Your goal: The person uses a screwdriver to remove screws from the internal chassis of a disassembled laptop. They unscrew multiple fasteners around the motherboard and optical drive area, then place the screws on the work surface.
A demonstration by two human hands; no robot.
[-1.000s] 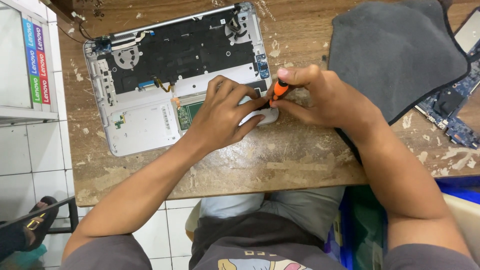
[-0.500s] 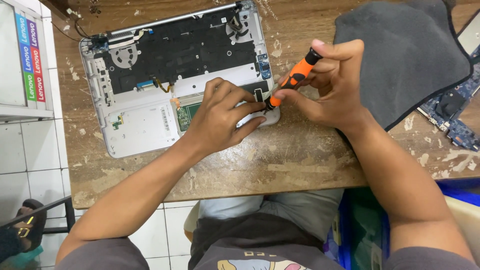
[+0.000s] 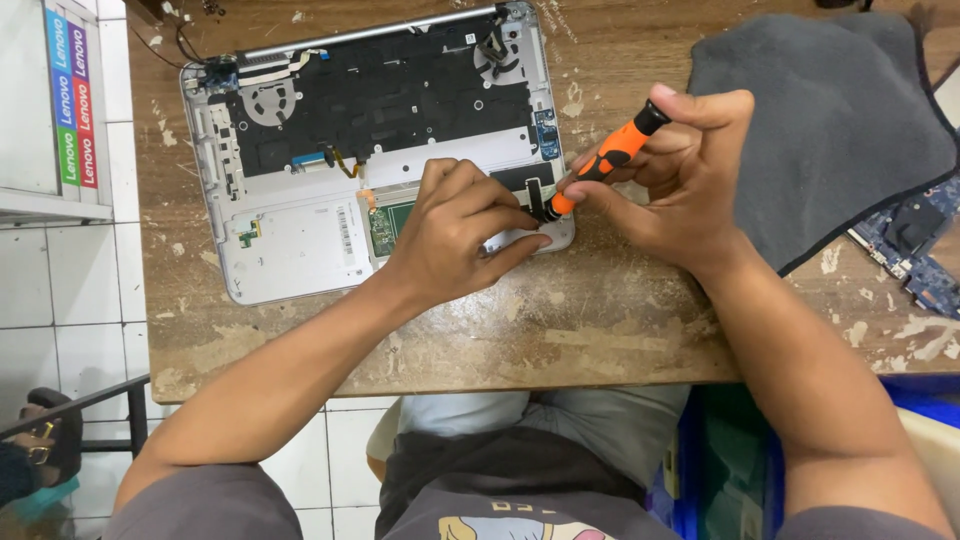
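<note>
— On the wooden table (image 3: 620,350), what lies under the hands?

— An opened laptop (image 3: 300,250), silver, with its inner side up. Its black middle part and two small fans are visible. It lies at the left part of the table, one corner near the table's front edge.

— What does the right hand (image 3: 680,190) hold?

— A screwdriver (image 3: 600,165), orange with black ends. The fingers are closed around its handle, and the index finger presses on the top cap. The tool is tilted, its tip down at the laptop's lower right corner.

— And the left hand (image 3: 450,235)?

— It rests flat on the laptop, beside the tip. Its fingers are bent and press on the case; it grasps nothing that I can see.

— What else is near?

— A grey cloth (image 3: 840,120) lies at the right, just behind the right hand. A blue circuit board (image 3: 915,250) is at its edge.
</note>
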